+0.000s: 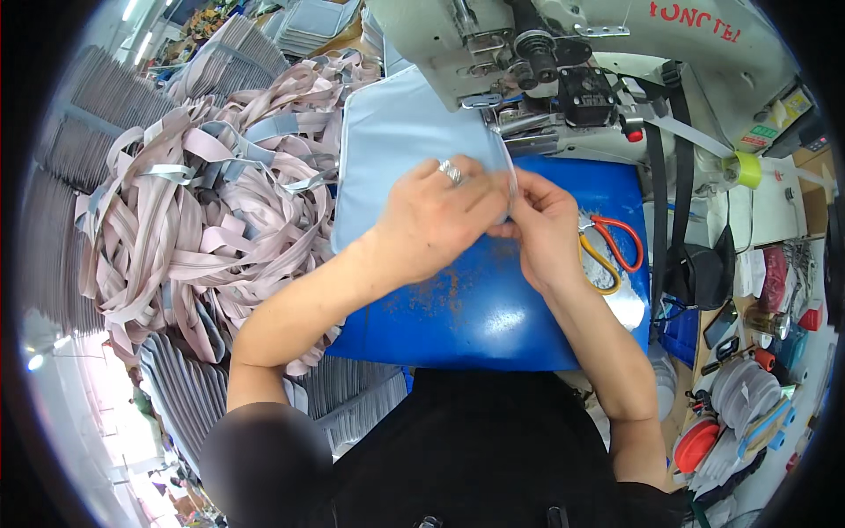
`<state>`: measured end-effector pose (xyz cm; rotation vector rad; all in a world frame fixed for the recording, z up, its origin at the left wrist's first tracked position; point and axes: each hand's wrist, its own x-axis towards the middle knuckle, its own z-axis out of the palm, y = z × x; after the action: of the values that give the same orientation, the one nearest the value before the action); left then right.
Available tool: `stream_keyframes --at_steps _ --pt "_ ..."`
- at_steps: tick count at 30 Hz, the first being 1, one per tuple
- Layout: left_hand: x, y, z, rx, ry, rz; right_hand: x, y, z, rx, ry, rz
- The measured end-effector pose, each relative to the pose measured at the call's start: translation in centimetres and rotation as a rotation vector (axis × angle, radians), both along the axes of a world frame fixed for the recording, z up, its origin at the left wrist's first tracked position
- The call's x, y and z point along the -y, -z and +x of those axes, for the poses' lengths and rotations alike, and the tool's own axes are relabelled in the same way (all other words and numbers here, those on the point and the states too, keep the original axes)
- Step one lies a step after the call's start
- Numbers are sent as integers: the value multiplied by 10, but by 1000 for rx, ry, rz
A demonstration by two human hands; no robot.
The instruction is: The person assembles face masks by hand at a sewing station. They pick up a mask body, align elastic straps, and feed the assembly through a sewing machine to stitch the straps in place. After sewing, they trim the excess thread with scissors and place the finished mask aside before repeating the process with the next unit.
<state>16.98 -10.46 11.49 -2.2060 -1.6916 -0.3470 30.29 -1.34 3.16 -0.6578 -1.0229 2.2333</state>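
Observation:
A light-blue fabric panel (pixel 414 123) with a pale piped edge and rounded corners lies flat, its far right edge by the sewing machine's needle area (pixel 493 110). My left hand (pixel 444 202), wearing a wide silver ring, reaches over the panel's near right corner. Its fingers are curled at the piped edge and partly blurred. My right hand (pixel 547 224) meets it from the right, thumb and fingers pinched on the same edge. Both sets of fingertips nearly touch, and they hide the corner between them. Scissors (pixel 616 251) with red and yellow handles lie just right of my right hand.
The blue work surface (pixel 458 326) carries brown specks. A large tangle of pinkish zipper tape (pixel 220 202) heaps on the left. Stacked grey panels (pixel 66 238) stand beyond it, with more stacks (pixel 352 400) below. Shelving with tools and spools (pixel 744 392) is at right.

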Motion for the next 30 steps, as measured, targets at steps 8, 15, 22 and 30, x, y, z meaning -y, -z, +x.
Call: stream_keyframes --at_steps 8,15,22,30 --pt "-23 0 -32 -2 -7 50 -14 -10 -35 70 122 -68" --pt "27 -10 -75 -150 -282 -228 -8 -18 -45 171 211 14" --pt "18 -63 -49 -410 -98 -328 -1 -7 -55 402 303 381" --pt "2 -89 -40 -433 5 -382 -4 -16 -31 279 132 281"
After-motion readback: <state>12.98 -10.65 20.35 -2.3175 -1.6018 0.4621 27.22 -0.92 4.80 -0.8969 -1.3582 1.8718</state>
